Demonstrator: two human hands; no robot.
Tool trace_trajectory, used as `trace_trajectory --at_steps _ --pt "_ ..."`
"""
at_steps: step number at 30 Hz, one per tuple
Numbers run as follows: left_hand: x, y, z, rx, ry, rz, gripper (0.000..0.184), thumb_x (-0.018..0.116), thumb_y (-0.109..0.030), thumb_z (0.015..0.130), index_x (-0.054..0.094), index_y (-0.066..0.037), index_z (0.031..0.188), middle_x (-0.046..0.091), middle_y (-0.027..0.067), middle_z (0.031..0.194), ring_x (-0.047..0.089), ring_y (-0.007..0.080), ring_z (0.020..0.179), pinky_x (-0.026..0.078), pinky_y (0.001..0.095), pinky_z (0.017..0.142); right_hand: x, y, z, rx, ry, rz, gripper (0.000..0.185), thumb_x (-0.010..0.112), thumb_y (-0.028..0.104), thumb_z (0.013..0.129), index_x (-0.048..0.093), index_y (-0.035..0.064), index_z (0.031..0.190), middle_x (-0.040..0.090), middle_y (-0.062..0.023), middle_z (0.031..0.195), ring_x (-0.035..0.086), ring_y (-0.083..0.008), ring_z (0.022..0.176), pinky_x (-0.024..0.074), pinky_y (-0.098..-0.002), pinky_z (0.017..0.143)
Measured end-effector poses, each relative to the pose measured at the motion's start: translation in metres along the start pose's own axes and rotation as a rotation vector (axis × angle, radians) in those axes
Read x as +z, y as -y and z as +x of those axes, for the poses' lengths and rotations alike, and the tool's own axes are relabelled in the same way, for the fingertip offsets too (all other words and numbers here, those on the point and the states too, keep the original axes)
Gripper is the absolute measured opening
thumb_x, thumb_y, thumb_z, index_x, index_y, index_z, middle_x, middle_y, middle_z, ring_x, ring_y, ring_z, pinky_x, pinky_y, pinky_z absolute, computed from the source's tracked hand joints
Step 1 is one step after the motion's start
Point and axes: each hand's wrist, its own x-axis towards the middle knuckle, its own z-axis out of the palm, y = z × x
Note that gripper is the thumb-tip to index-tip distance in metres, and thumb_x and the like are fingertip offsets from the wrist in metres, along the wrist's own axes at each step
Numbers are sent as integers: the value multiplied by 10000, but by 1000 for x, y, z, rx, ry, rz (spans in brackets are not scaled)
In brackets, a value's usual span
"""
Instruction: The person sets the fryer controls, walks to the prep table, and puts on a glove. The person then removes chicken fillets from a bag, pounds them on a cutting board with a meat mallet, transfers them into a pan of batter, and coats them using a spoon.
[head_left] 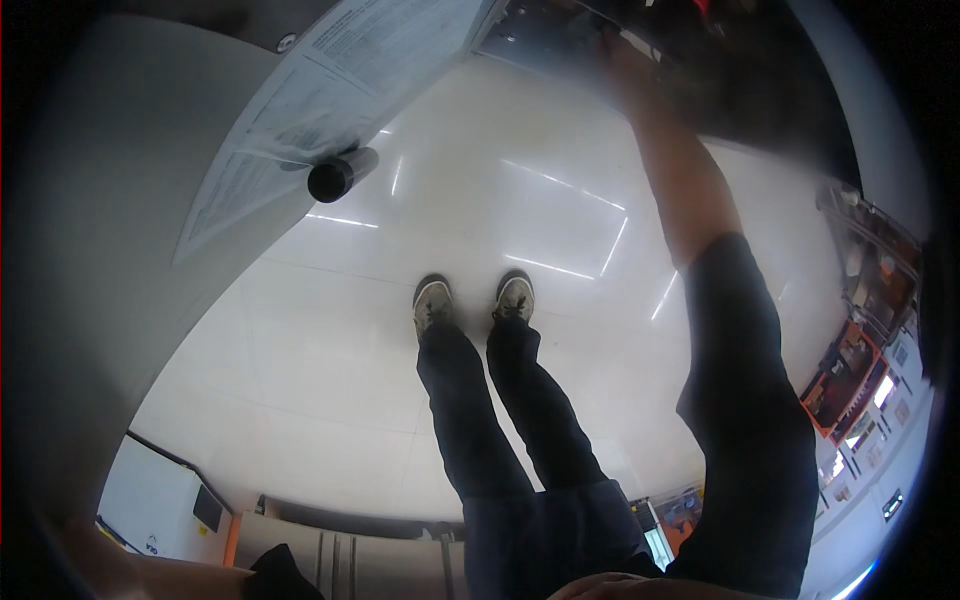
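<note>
I stand on a pale, glossy floor (330, 360) crossed by thin seams, with bright streaks of light reflected in its surface. My left shoe (433, 298) and right shoe (515, 296) rest flat on it, side by side and slightly apart, both with laces and pale rims around the toes.

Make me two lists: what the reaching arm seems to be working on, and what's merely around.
Likely in the work:
- right hand, blurred
- dark area it reaches into; contents unclear

Apparently just about:
- printed sheet
- black-ended cylinder
- orange-red tray
- white box
</note>
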Motion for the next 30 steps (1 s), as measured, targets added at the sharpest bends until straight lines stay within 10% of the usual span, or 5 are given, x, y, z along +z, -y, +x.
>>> trace_trajectory --at_steps 2,6,18,23,30 --pt "-7 -10 22 -449 -189 -217 266 489 -122 954 577 -39 1190 676 108 968 672 180 810 577 282 663 -30 30 15 -6 31 1 489 334 481 969 543 114 1215 652 -190 1044 630 -354 983 497 -478 840" --pt "-18 19 15 43 -136 75 245 509 -137 948 591 -28 1152 671 120 1036 675 217 929 590 288 775 -101 98 20 15 282 -207 458 389 493 955 548 120 1168 651 -184 1048 636 -359 961 501 -487 821" --pt "11 118 -82 -118 38 473 316 584 -224 928 592 -29 1176 680 146 1028 690 245 884 587 293 712 -24 100 16 459 63 532 350 492 319 934 535 74 1180 635 -142 1037 623 -257 857 508 -390 680" --pt "15 52 -49 -473 138 -398 443 377 -324 996 507 -34 1304 546 139 1278 552 237 1142 416 319 974 -7 100 -44 786 10 1223 322 535 239 925 531 54 1189 628 -125 1029 616 -213 810 511 -349 615" --pt "-32 -76 37 -806 506 -1190 579 310 -472 1001 540 -27 1291 571 164 1256 531 274 1161 382 397 1018 -195 197 -285 547 679 681 257 604 125 879 587 26 1116 658 -92 967 632 -162 848 516 -305 728"
